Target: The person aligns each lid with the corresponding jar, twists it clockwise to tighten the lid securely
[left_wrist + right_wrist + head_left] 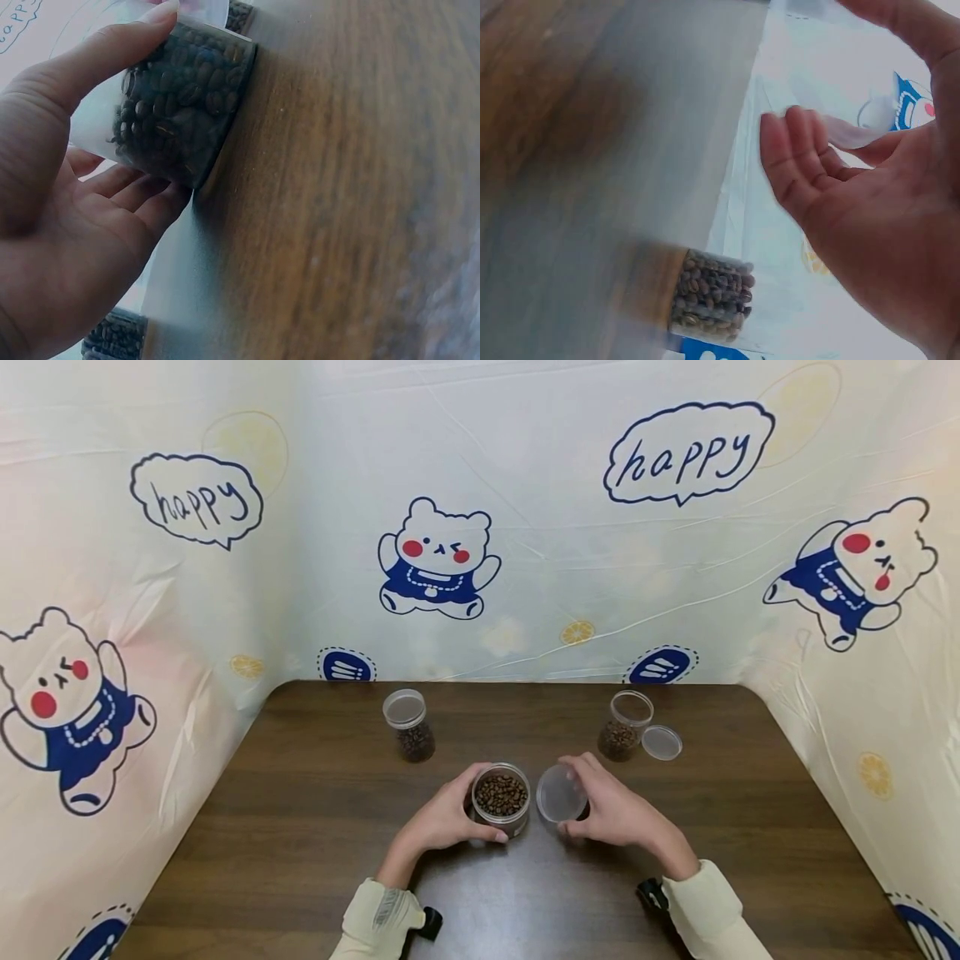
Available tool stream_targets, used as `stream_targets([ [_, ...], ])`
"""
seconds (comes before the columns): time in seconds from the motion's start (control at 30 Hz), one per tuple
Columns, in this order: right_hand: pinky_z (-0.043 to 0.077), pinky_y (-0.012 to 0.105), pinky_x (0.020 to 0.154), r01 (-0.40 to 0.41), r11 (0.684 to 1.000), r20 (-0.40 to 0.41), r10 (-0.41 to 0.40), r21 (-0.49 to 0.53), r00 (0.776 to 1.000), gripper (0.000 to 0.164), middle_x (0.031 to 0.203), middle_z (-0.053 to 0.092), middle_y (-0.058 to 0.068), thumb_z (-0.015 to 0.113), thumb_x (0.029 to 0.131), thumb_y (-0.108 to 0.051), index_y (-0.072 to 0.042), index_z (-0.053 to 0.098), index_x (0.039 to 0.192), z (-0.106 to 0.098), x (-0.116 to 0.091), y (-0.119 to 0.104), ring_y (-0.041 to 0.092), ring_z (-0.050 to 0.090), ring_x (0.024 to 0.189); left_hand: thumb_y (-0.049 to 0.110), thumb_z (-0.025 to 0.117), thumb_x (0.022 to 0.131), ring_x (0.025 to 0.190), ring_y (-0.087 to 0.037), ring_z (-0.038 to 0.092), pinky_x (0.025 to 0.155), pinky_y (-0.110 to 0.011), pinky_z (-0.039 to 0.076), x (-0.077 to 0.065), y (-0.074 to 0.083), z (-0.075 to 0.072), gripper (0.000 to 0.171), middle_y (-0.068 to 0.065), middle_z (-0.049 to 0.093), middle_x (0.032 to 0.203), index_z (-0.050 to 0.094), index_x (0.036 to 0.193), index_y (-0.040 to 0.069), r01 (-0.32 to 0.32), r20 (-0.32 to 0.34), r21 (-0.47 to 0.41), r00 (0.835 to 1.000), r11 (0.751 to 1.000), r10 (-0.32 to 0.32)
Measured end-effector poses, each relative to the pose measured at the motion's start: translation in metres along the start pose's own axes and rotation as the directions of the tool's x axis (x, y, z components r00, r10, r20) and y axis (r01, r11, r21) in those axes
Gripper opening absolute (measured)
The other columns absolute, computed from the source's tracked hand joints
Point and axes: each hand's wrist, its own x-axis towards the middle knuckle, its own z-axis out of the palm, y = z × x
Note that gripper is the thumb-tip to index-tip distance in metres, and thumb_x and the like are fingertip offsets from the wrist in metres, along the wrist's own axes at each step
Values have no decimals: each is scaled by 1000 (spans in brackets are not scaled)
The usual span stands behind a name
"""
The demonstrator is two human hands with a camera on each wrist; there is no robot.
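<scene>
A clear jar of coffee beans point(501, 795) stands uncovered near the middle of the brown table. My left hand point(442, 820) grips its side, with the thumb along the near wall and the fingers around the far one. The left wrist view shows the beans through the jar's wall point(187, 97), its base down at the wood. Just right of the jar, my right hand point(618, 808) holds a translucent round lid point(558, 794) by its edge between thumb and fingers. Only a pale strip of that lid point(847, 132) shows in the right wrist view.
At the back left stands a lidded jar of beans point(415, 739). Another jar point(619, 737), uncovered and partly filled, stands at the back right, with its flat lid point(662, 743) lying beside it. Printed cloth point(555, 560) hangs behind the table point(300, 827) and along its sides.
</scene>
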Motion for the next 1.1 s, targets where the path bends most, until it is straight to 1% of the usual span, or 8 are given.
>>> stream_targets([
  [0.17, 57, 33, 90, -26, 999, -3, 26, 40, 1000, 91, 124, 55, 7, 92, 77, -24, -1, 44, 151, -2, 0, 0, 17, 58, 109, 39, 100, 69, 133, -17, 60, 117, -48, 43, 0, -1, 0, 98, 5, 63, 143, 48, 151, 29, -2, 3, 0, 1000, 1000, 2],
  [0.4, 53, 29, 83, -76, 996, -13, 77, 41, 997, 86, 117, 55, 8, 93, 75, -22, 1, 49, 145, 1, 2, 1, 17, 56, 100, 39, 100, 69, 132, -17, 60, 117, -48, 44, 1, -1, 0, 97, 6, 63, 142, 48, 150, 30, 0, 7, 3, 1000, 1000, 0],
  [0.53, 55, 33, 88, -91, 994, -8, 92, 62, 996, 85, 125, 49, 13, 93, 74, -20, 0, 49, 144, 4, 1, 1, 21, 57, 107, 39, 100, 69, 132, -17, 60, 117, -49, 44, 1, 0, 0, 97, 6, 63, 142, 48, 151, 30, 3, 7, 2, 1000, 1000, -3],
  [0.6, 55, 36, 91, -81, 994, -9, 82, 71, 997, 86, 130, 48, 14, 93, 74, -19, 0, 47, 143, 5, 1, 2, 24, 57, 113, 38, 100, 69, 133, -18, 60, 117, -49, 43, 0, 0, 1, 97, 5, 63, 143, 48, 151, 29, 2, 7, 1, 1000, 1000, -2],
  [0.67, 55, 37, 94, -72, 995, -8, 73, 75, 997, 86, 132, 50, 14, 92, 74, -18, -2, 44, 143, 6, 1, 4, 24, 58, 114, 38, 100, 70, 133, -18, 60, 117, -49, 43, 0, 0, 1, 97, 5, 63, 143, 48, 151, 28, 1, 6, -2, 1000, 1000, -1],
  [0.83, 55, 33, 90, -91, 989, 21, 89, 114, 996, 85, 128, 60, 11, 91, 76, -17, -9, 40, 144, 8, 1, 8, 20, 62, 110, 39, 100, 70, 133, -17, 59, 117, -49, 43, 0, 0, 1, 97, 5, 63, 143, 48, 151, 29, 3, 7, -5, 1000, 1000, -3],
  [0.97, 56, 40, 93, -97, 981, 28, 94, 170, 995, 87, 129, 61, 13, 91, 77, -20, -9, 39, 145, 6, 1, 10, 23, 63, 112, 39, 100, 69, 133, -17, 59, 117, -48, 43, 0, 0, 2, 97, 6, 63, 143, 48, 151, 29, 1, 10, -9, 1000, 1000, -1],
  [1.1, 58, 47, 98, -77, 972, 27, 73, 221, 997, 91, 134, 57, 13, 92, 79, -25, -11, 37, 150, 3, 1, 10, 27, 64, 117, 39, 100, 70, 134, -17, 59, 117, -49, 43, 0, -2, 2, 97, 6, 63, 144, 48, 151, 28, 2, 9, -12, 1000, 1000, -2],
])
